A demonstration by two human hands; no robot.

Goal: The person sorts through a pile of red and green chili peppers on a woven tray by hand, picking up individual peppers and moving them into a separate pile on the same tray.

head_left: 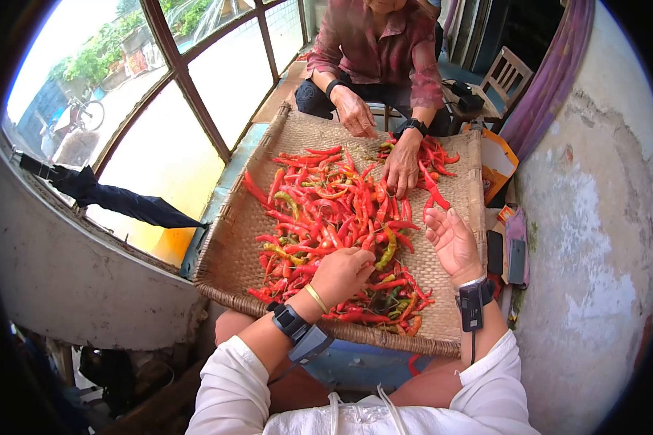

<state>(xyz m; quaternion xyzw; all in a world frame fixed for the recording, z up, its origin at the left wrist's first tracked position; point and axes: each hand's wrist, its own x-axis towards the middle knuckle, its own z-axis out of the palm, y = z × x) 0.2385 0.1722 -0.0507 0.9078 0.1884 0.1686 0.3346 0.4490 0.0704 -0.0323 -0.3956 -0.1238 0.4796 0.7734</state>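
A rectangular woven tray [228,246] holds a heap of red peppers [341,203], with a few green and yellowish ones mixed in. My left hand [343,275] is over the near part of the heap, fingers curled together at the peppers; what they hold, if anything, is hidden. Right of the heap, my right hand [453,243] is raised with the palm up and fingers loosely spread, nothing in it. Just beyond its fingertips lies a long red pepper [433,190]. A curved green-yellow pepper [387,250] lies right beside my left fingers.
Across the tray sits a co-worker [377,54], both hands over the far peppers. A folded dark umbrella [123,199] leans at the left window. To the right are a wooden chair [506,80], an orange box [495,163] and a rough wall [588,217].
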